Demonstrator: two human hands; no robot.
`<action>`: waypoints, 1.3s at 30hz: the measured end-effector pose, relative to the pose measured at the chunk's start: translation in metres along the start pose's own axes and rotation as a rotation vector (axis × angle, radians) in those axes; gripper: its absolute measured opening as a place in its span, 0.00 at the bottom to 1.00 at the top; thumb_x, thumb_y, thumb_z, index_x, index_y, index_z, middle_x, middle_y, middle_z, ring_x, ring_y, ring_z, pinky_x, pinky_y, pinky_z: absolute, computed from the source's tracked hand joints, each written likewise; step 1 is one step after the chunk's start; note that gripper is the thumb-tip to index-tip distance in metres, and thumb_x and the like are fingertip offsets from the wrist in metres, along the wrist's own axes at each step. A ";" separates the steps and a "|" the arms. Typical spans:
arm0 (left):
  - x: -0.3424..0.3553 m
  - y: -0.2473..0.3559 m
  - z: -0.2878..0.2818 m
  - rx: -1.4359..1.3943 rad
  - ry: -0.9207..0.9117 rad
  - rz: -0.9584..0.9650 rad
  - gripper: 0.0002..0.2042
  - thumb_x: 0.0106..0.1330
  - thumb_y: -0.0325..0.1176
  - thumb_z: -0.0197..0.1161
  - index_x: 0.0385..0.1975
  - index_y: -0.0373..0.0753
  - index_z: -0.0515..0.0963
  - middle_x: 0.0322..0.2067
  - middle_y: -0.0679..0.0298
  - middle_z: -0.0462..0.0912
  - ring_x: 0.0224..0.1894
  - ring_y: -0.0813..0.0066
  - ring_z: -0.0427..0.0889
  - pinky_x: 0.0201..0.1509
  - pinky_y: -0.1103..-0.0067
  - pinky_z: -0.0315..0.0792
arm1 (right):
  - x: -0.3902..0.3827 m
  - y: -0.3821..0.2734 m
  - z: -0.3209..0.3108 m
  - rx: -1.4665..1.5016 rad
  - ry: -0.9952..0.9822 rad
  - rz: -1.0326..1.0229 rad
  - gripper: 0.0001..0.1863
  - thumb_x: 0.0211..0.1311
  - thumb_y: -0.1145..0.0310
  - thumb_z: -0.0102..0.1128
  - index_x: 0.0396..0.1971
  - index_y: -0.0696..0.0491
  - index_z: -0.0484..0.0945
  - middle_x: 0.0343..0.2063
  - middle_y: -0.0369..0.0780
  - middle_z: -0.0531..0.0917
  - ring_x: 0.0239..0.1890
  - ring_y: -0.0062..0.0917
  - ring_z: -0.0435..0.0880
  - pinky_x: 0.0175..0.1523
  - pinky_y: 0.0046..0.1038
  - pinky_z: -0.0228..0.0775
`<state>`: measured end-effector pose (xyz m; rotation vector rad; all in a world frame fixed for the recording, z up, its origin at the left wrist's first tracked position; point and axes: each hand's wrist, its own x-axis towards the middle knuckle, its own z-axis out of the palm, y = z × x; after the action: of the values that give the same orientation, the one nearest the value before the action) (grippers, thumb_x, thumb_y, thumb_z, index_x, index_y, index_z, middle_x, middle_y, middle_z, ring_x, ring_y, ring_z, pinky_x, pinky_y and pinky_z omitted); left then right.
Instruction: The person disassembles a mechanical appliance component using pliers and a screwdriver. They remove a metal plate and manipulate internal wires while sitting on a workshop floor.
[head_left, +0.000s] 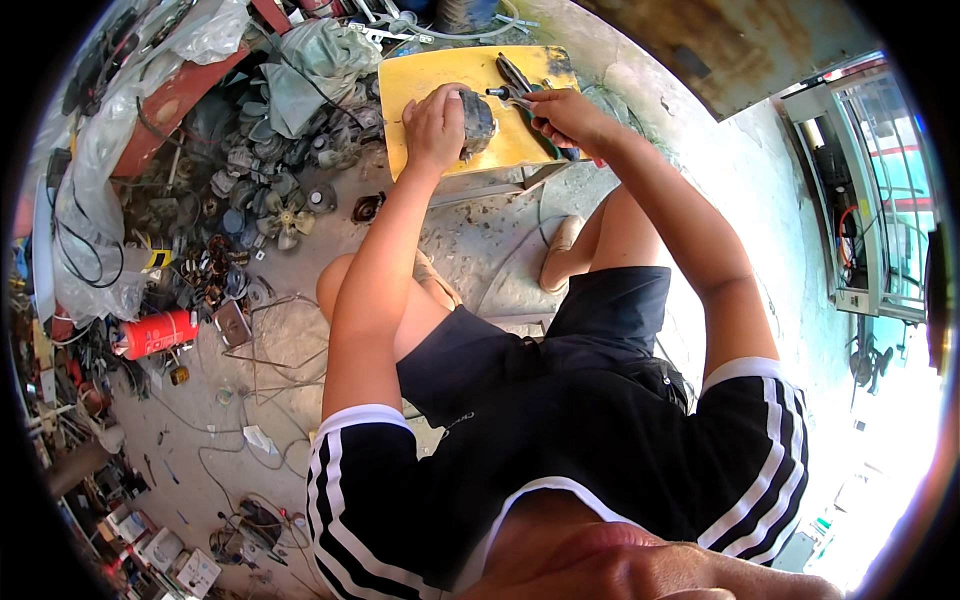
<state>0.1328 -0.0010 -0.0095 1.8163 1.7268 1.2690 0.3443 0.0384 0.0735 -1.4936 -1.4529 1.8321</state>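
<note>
A dark, blocky metal machine part (478,125) sits on the yellow tabletop (400,75) of a small stand. My left hand (437,125) lies against its left side, fingers curled over it, so part of it is hidden. My right hand (572,118) is closed round a metal hand tool (519,100) with a red handle end. A small black cylindrical piece (497,92) is at the tool's tip, just right of the machine part's top; whether the tool grips it I cannot tell. Long dark tools (512,72) lie behind and under my right hand.
Motor parts and a fan wheel (286,222) are heaped on the floor to the left, beside plastic sheeting (100,210). A red cylinder (160,333) lies farther down. Cables and bent metal rods (265,345) spread over the floor. A glass-fronted cabinet (870,200) stands at right.
</note>
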 end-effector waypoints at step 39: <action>-0.004 0.001 0.004 -0.194 0.135 -0.093 0.20 0.71 0.42 0.38 0.44 0.38 0.77 0.42 0.52 0.81 0.47 0.50 0.78 0.52 0.67 0.70 | 0.013 -0.090 0.038 -0.369 -0.159 0.421 0.11 0.67 0.70 0.45 0.23 0.53 0.70 0.18 0.30 0.74 0.12 0.06 0.67 0.17 0.08 0.61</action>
<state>0.1372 -0.0030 -0.0126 1.5567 1.6697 1.4936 0.2779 0.0668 0.1409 -1.9974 -1.7289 2.0353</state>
